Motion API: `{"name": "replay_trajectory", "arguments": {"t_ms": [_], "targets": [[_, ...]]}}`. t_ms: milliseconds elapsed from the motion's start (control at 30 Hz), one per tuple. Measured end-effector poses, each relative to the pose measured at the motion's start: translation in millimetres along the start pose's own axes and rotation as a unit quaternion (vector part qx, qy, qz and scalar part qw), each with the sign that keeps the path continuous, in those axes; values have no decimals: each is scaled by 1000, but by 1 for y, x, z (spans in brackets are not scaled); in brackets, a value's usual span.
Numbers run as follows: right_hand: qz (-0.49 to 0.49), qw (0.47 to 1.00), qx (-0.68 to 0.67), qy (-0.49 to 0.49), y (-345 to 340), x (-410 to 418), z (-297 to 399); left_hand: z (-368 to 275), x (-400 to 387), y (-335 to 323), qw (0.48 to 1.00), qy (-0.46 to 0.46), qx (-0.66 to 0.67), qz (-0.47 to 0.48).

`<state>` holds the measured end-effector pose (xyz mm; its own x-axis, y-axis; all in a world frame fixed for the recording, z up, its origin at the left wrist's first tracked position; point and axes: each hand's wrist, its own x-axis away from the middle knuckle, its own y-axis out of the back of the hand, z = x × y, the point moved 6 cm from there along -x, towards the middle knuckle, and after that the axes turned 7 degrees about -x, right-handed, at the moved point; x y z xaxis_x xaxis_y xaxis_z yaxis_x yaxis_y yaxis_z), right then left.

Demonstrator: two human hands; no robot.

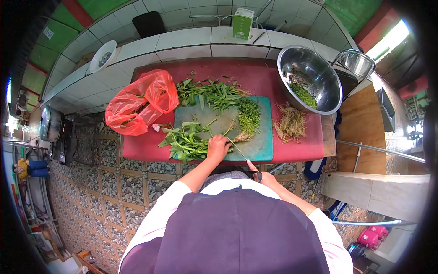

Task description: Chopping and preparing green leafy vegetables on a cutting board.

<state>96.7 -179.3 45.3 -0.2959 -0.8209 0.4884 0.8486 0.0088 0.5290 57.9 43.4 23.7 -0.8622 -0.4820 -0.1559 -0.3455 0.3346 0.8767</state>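
My left hand [218, 149] presses on a bunch of leafy green stems [186, 140], its fingers closed around the stalks near their root ends. In my right hand [262, 177] is a kitchen knife [239, 150], its blade slanting across the teal cutting board [261, 145] beside the left fingertips. Finely chopped greens [249, 118] are heaped on the board's right part, with pale rooty ends [243, 136] just below. More long-leafed greens [210, 93] lie along the board's far edge. A pile of trimmed roots [291, 124] rests on the red table cover, right of the board.
A steel bowl [330, 73] holding chopped greens [304, 95] stands at the table's far right. At the left sits a red plastic bag [137, 99] with greens inside. A green box [243, 25] and a white dish [103, 56] stand on the tiled ledge behind.
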Motion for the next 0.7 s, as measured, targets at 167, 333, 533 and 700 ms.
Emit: {"name": "replay_trajectory", "arguments": {"t_ms": [167, 333, 533, 700], "targets": [[5, 1000, 8, 21, 1, -6, 11, 3, -3, -1, 1000, 9, 20, 10], [20, 999, -17, 44, 7, -9, 13, 4, -6, 1, 999, 6, 21, 26], [-13, 999, -28, 30, 3, -7, 0, 13, -8, 9, 998, -43, -40, 4], [5, 999, 36, -19, 4, -1, -8, 11, -17, 17, 998, -48, -46, 11]]}}
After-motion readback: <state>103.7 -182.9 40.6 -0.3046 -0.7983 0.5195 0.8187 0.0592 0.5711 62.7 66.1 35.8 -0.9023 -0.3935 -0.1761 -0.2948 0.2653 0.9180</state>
